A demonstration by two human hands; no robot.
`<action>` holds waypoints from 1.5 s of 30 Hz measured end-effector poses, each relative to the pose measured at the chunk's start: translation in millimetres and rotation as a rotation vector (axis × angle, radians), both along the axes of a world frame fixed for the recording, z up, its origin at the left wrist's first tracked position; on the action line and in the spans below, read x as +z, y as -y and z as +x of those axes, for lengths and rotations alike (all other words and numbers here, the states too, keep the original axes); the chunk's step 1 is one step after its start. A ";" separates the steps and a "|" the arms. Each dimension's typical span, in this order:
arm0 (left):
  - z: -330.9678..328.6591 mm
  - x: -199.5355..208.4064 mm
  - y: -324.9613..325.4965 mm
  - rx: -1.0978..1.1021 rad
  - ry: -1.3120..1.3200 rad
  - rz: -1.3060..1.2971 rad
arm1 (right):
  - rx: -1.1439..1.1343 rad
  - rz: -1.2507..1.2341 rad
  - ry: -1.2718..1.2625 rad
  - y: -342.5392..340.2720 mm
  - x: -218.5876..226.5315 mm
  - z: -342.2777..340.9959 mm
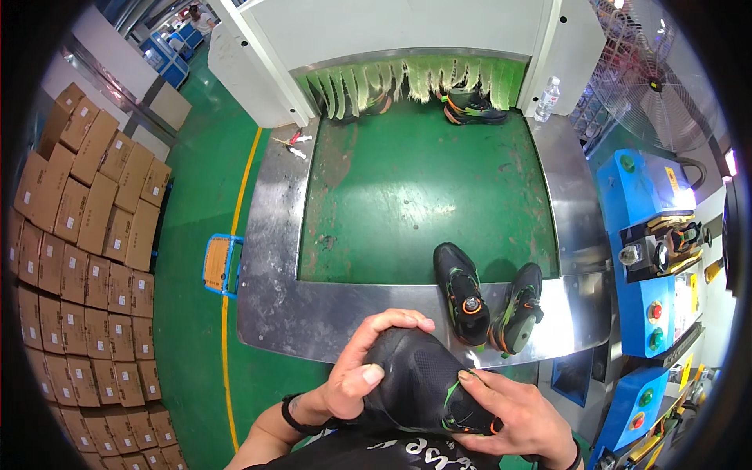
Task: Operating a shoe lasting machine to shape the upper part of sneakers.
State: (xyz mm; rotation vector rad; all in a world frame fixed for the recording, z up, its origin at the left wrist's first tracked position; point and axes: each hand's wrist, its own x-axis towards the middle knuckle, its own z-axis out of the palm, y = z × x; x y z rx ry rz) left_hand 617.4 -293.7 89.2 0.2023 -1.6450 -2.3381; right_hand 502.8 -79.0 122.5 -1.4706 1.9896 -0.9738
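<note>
A black sneaker (415,374) with green and orange trim is held close to my body, its toe up and to the left. My left hand (362,364) curls round the toe end, thumb on the upper. Around the lace and collar area, my right hand (505,411) grips with its thumb pressed near the green edging. Just beyond, on the metal rim, stands a black shoe (462,294) with a round dial. Beside it another shoe (518,309) leans on its side, touching or nearly touching it. The held sneaker's sole is mostly hidden.
Ahead, a green conveyor belt (423,196) runs under a fringed curtain (415,78), where shoes (474,106) partly show. A bottle (548,99) and small syringe-like items (294,145) sit on the metal frame (270,235). Stacked cartons (86,274) line the left; a blue machine (642,274) stands right.
</note>
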 end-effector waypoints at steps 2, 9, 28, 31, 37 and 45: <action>-0.6 0.8 -1.4 -0.006 0.000 -0.038 | -0.006 -0.007 0.007 -0.4 -0.7 2.5; -1.4 -1.4 2.6 -0.022 -0.049 0.121 | -0.021 -0.051 -0.049 0.9 -5.2 3.6; 6.4 -4.9 -2.1 -0.114 0.003 0.046 | -0.001 0.086 -0.040 -13.7 1.8 11.7; 3.6 -8.1 -4.9 -0.079 0.046 0.225 | -0.001 0.086 -0.078 -12.5 -2.6 5.0; -3.2 5.9 1.0 -0.122 -0.011 0.166 | -0.009 -0.033 -0.131 -9.4 -6.4 2.1; -2.1 6.9 8.2 -0.219 -0.055 0.094 | 0.021 -0.044 -0.115 -9.8 -1.9 1.0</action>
